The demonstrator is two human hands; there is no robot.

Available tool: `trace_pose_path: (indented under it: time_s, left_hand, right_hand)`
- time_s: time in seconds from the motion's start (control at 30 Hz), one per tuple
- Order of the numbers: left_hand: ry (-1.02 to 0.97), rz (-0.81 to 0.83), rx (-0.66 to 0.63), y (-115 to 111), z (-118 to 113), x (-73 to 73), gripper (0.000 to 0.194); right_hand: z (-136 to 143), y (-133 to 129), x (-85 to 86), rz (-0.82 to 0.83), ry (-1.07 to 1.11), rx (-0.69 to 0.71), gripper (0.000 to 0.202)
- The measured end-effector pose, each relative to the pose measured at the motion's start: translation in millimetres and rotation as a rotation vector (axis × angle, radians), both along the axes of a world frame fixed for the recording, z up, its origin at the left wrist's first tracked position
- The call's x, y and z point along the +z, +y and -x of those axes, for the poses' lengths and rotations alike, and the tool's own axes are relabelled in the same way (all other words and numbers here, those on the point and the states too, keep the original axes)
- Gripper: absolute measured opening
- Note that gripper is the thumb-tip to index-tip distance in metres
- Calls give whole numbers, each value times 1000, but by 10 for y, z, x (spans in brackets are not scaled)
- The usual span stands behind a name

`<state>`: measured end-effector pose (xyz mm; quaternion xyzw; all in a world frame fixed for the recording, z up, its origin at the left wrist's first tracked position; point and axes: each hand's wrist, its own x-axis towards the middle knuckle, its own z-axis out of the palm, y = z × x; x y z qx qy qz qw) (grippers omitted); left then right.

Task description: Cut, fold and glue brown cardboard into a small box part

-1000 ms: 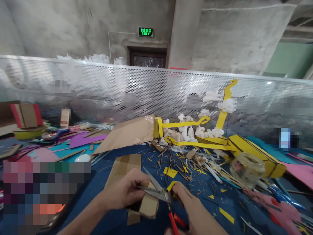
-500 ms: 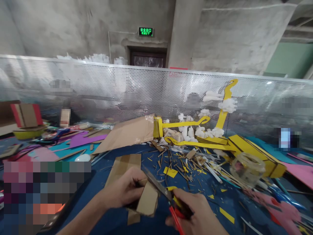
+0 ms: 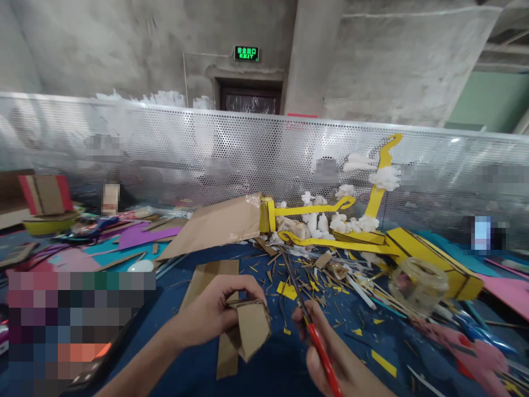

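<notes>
My left hand (image 3: 223, 309) is closed around a small folded cardboard piece (image 3: 253, 331), with its flat tan face turned toward me. Under that hand a longer cardboard strip (image 3: 228, 355) lies on the blue tabletop, part of it hidden by my fingers. To the right, my right hand (image 3: 326, 342) grips a pair of scissors (image 3: 320, 344) with red on the handle. The blades look closed and point up and away, apart from the cardboard. A yellow paper scrap (image 3: 287, 290) lies just beyond the blades.
Cardboard and yellow offcuts (image 3: 308, 278) litter the table. Behind them stand yellow cut-out shapes (image 3: 433, 264) with white fluff. A clear tape roll (image 3: 419, 284) and pink glue gun (image 3: 467, 344) lie right. A large cardboard sheet (image 3: 217, 223) rests against the perforated metal panel (image 3: 248, 149).
The scissors have moved away from the cardboard to the right and their blades have come together. My left hand has turned the folded piece slightly and shifted it a little right.
</notes>
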<state>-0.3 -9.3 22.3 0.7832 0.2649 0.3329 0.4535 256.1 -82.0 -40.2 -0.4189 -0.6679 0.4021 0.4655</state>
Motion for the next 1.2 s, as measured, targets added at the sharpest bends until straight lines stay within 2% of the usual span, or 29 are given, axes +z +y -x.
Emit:
trace_pose_path:
  time_s: [0.13, 0.27, 0.43, 0.57, 0.73, 0.93, 1.2]
  left_hand:
    - [-103, -13, 15, -5, -29, 9, 13]
    - [-147, -139, 12, -7, -46, 38, 11]
    - [-222, -346, 29, 56, -39, -17, 18]
    - [-177, -444, 58, 90, -34, -55, 23]
    - [-210, -480, 79, 98, -20, -66, 23]
    - [-208, -406, 123, 73, -24, -62, 21]
    - [-215, -435, 136, 79, -28, -78, 19]
  right_hand:
    - [-5, -22, 225, -104, -177, 1, 40]
    - [-8, 23, 348, -188, -429, -30, 35]
    - [3, 44, 299, -199, -471, -67, 33]
    - [12, 38, 265, -287, -435, -51, 34]
    - [10, 50, 256, -294, -448, -64, 24]
    - [-3, 81, 253, -291, -463, -57, 21]
    - [-22, 90, 222, -240, -463, -25, 21]
